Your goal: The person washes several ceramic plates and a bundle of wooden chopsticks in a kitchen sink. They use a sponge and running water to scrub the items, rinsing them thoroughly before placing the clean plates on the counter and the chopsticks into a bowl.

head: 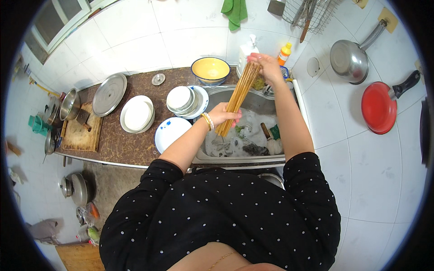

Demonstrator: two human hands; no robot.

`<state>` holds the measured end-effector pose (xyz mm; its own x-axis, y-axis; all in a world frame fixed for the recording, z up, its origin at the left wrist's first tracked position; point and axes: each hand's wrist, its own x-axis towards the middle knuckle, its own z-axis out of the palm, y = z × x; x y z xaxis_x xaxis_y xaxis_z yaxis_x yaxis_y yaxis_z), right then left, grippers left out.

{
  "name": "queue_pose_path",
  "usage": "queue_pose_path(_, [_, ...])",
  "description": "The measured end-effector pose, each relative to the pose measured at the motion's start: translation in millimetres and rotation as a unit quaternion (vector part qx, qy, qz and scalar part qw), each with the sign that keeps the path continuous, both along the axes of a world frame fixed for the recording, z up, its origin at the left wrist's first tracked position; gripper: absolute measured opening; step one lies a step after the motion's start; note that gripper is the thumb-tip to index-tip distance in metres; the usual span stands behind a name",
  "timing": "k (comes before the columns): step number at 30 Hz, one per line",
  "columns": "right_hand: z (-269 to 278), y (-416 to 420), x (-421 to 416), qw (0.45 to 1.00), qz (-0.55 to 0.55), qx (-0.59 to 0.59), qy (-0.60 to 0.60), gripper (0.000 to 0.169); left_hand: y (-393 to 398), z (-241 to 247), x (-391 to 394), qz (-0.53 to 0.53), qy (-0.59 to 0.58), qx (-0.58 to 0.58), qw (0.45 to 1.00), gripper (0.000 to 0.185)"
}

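A bundle of brown wooden chopsticks (241, 91) slants over the sink (262, 100). My left hand (223, 116) is closed around its lower part. At the upper ends, the fingers of my right hand (266, 66) wrap over the chopstick tips. Below lies foamy water holding a wooden handle (265, 130), a green scouring pad (275, 132), a dark scrubber (255, 149) and a pale cloth or mesh ball (274, 147). Metal utensils in the foam are partly hidden.
Left of the sink stand a white plate (173, 132), stacked bowls (179, 97) and white bowls (137, 114). A yellow enamel basin (211, 69) and white pump bottle (243, 50) stand behind. A cleaver (83, 117) rests on the cutting board (81, 137). A red pan (378, 107) hangs right.
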<state>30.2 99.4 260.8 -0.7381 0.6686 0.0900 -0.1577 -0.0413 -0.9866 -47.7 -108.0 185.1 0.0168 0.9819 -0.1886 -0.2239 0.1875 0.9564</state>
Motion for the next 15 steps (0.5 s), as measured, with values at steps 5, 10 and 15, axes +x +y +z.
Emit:
queue_pose_path(5, [-21,-21,-6,0.965,0.042,-0.18,0.187,0.033,6,3,-7,0.0,-0.049,-0.02,0.999,0.026])
queue_pose_path(10, [-33,-61,-9,0.978,0.089,-0.15,0.117,0.028,13,12,-5,-0.014,-0.125,-0.01,0.992,0.033])
queue_pose_path(15, [-35,-64,-14,0.962,0.079,-0.222,0.138,0.016,15,9,-1,-0.043,-0.123,0.002,0.991,0.03])
